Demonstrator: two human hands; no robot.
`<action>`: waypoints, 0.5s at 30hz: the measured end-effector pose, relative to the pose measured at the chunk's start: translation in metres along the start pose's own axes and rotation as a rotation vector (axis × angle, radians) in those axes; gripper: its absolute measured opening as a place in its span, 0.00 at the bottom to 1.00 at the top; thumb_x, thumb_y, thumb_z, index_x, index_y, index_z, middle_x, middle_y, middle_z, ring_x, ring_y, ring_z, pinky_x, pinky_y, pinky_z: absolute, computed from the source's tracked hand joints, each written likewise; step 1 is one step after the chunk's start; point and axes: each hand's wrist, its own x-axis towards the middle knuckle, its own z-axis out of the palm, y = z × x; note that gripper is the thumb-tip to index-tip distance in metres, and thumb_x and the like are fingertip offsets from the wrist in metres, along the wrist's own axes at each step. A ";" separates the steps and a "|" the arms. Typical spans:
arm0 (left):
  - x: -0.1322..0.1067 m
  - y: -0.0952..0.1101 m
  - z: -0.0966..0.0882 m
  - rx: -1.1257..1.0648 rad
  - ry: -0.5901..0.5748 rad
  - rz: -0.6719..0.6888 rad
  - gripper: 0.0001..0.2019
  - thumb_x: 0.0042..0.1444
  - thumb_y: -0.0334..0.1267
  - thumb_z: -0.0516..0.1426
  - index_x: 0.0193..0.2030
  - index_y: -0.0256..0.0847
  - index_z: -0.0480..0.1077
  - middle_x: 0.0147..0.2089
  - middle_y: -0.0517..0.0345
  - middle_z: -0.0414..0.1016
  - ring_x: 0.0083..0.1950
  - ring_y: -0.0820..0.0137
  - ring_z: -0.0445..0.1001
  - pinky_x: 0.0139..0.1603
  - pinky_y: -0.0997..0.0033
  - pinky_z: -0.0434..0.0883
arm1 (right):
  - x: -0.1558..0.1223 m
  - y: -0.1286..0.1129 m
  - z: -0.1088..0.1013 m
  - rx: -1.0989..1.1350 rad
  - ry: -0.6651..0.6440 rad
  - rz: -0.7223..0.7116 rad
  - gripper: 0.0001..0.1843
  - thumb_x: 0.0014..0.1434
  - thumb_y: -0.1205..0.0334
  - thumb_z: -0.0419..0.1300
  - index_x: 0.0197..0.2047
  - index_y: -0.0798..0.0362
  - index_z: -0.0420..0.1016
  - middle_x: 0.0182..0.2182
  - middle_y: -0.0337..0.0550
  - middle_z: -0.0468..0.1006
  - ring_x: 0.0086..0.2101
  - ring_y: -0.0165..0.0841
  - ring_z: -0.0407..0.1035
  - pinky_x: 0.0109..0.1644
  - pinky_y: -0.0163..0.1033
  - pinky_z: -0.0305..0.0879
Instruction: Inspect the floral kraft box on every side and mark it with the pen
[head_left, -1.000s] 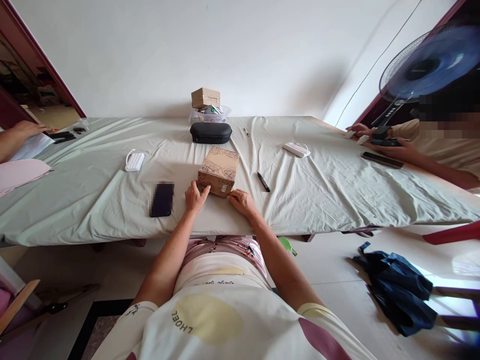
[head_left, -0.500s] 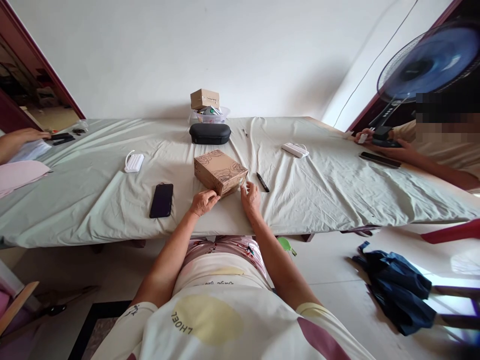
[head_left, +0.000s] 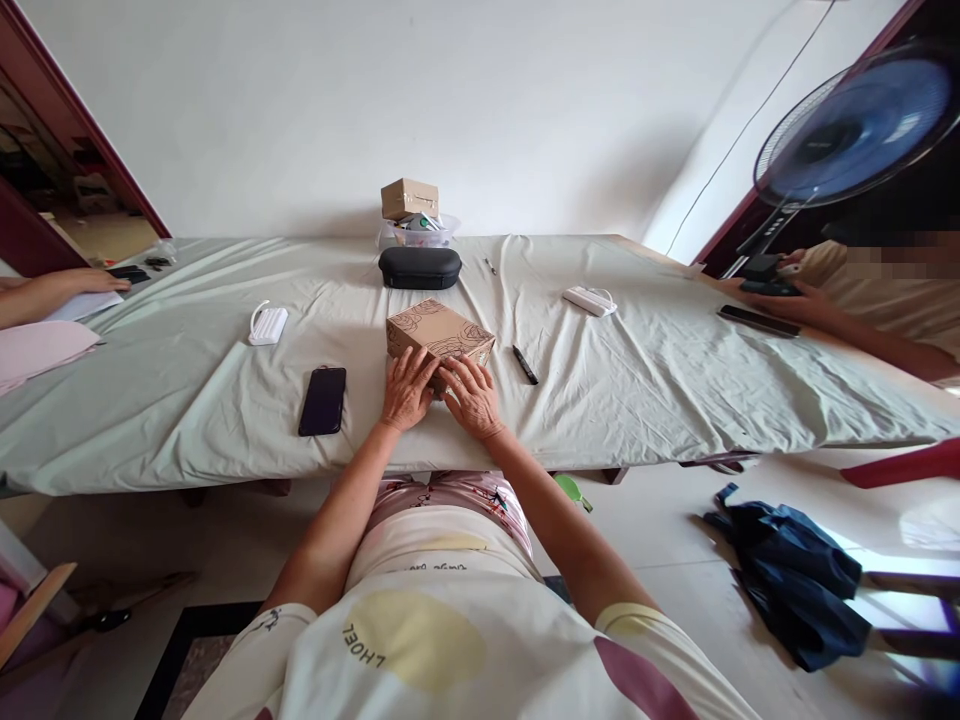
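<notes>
A brown cardboard box [head_left: 439, 328] with dark rose line drawings sits on the cloth in front of me, one corner pointing toward my body. My left hand [head_left: 409, 390] lies against its near left side, fingers stretched out. Against the near right side rests my right hand [head_left: 471, 395], its fingers also spread, with the fingertips at the top edge. Both hands cover most of the box's near corner. A black pen [head_left: 525, 365] lies right of the box, and a dark smartphone [head_left: 323, 402] is to the left of my left hand.
Behind the box is a black zip case [head_left: 420, 268], then a clear plastic tub [head_left: 415, 236] with a small carton [head_left: 409, 198] on top. White power banks [head_left: 268, 325] lie left and right. Other people's hands are at both table ends. A fan [head_left: 855, 125] stands at right.
Both my hands have moved from the box's lower edges up onto its near sides, closer together, with fingers now spread. The box has barely shifted.
</notes>
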 end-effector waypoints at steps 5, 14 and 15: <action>-0.001 -0.004 0.000 -0.033 0.049 -0.047 0.29 0.67 0.42 0.53 0.74 0.43 0.64 0.78 0.43 0.61 0.82 0.50 0.53 0.80 0.45 0.52 | -0.004 0.015 0.000 0.037 0.186 0.218 0.19 0.71 0.53 0.55 0.59 0.48 0.78 0.62 0.53 0.77 0.68 0.48 0.63 0.74 0.57 0.54; -0.003 -0.021 0.006 -0.105 0.320 -0.351 0.33 0.72 0.53 0.48 0.77 0.36 0.56 0.75 0.34 0.63 0.77 0.53 0.63 0.76 0.53 0.64 | -0.008 0.042 0.001 0.158 0.479 0.423 0.22 0.64 0.65 0.48 0.56 0.49 0.76 0.56 0.54 0.77 0.62 0.45 0.68 0.71 0.60 0.62; -0.003 -0.021 0.007 -0.127 0.288 -0.335 0.33 0.72 0.52 0.48 0.77 0.37 0.55 0.75 0.35 0.64 0.76 0.54 0.65 0.74 0.55 0.66 | -0.008 0.043 0.001 0.149 0.484 0.421 0.22 0.64 0.65 0.48 0.56 0.49 0.76 0.56 0.54 0.77 0.62 0.45 0.68 0.71 0.60 0.62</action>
